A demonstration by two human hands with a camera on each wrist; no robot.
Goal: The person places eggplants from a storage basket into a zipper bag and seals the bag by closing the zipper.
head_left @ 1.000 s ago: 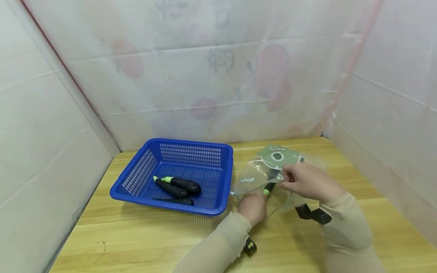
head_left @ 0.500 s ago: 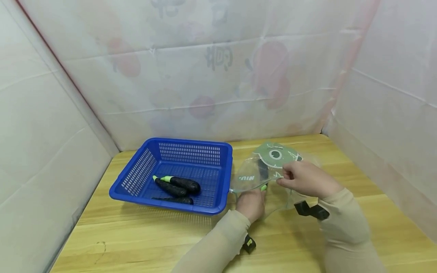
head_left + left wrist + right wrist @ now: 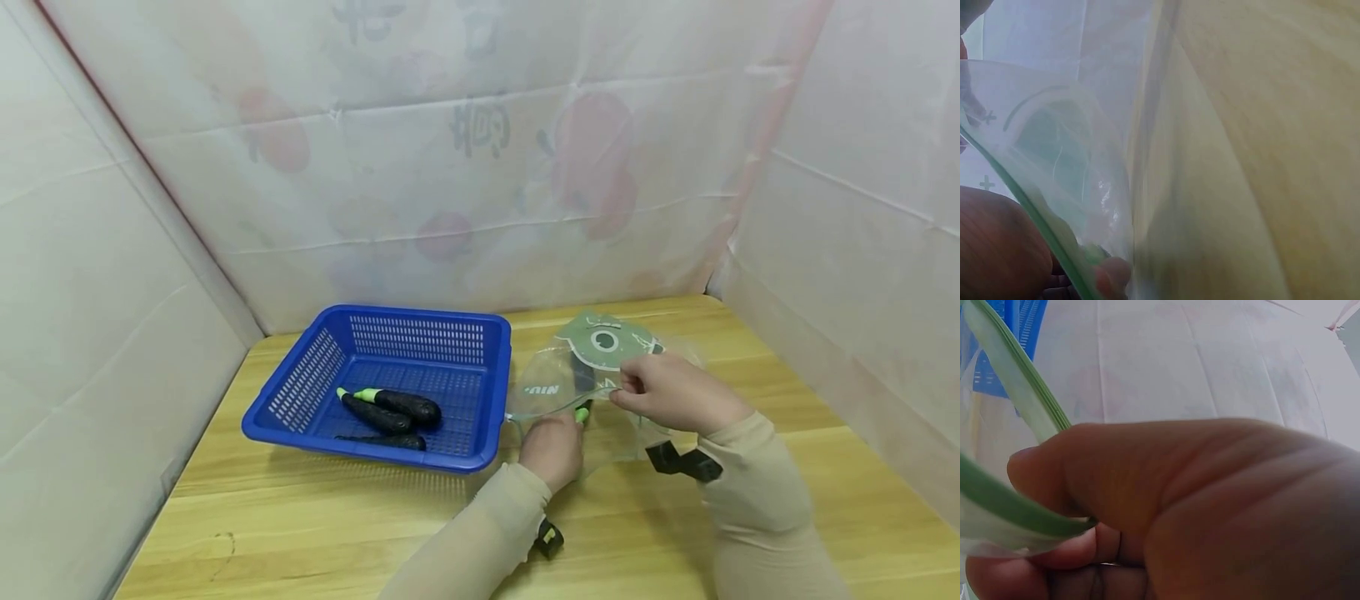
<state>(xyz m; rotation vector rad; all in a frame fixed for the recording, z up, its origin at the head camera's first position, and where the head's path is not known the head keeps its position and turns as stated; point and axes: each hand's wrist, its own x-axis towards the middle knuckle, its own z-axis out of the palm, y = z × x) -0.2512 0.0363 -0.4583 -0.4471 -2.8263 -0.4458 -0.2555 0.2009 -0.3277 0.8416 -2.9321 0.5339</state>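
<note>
A clear zip bag (image 3: 538, 375) with a green printed panel lies at the right, its mouth facing me. My right hand (image 3: 678, 396) pinches the upper lip of that mouth between thumb and fingers; the right wrist view shows the green zip strip (image 3: 1022, 515) there. My left hand (image 3: 551, 450) reaches into the mouth, holding an eggplant (image 3: 582, 413) by its light green stem end. Through the film, the eggplant's dark body shows under the panel. In the left wrist view, a fingertip (image 3: 1116, 273) shows behind the film beside the pale green stem; the other fingers are mostly hidden.
Left of the bag stands a blue plastic basket (image 3: 420, 313) with several-slotted walls, holding three dark eggplants (image 3: 405, 406). Its right wall is close to the bag's mouth. Pale printed sheets (image 3: 420, 167) enclose the wooden table (image 3: 315, 533) at the back and sides.
My left hand has pushed slightly forward, and the eggplant has slid deeper into the bag, so less of it shows at the mouth. The right hand keeps its pinch almost in place.
</note>
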